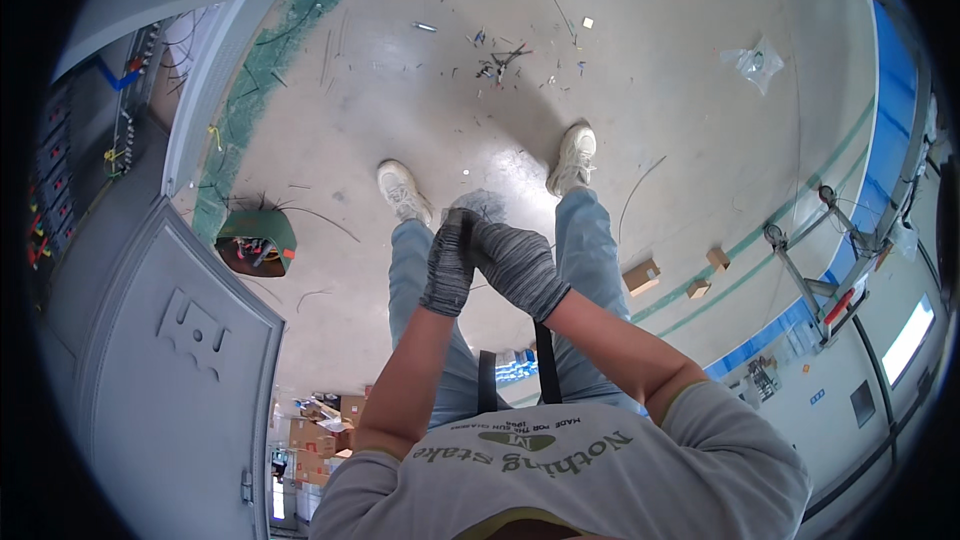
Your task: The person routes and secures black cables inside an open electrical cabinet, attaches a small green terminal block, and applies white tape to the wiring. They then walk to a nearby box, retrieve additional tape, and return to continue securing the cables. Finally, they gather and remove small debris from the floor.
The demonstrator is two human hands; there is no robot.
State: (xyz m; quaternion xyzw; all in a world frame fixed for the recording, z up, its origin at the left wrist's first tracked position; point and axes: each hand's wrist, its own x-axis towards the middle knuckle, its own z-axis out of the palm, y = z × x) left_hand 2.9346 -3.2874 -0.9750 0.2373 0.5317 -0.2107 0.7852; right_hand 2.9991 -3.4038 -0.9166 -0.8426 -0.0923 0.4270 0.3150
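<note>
Both of my hands wear grey striped knit gloves and meet in front of my legs. My left hand (pixel 452 262) has its fingers closed, and my right hand (pixel 518 265) is closed right against it. A crumpled clear plastic bag (pixel 486 203) sticks out beyond the fingertips, pinched between the two hands. The gloves hide the rest of it, and whatever may be inside does not show.
At left stands a grey cabinet with its door (pixel 180 370) swung open and wiring inside. A green bin (pixel 257 243) holds odds and ends beside it. Wire scraps (pixel 503 65) litter the floor ahead. Small cardboard boxes (pixel 642 277) and a wheeled metal cart (pixel 830 270) are at right.
</note>
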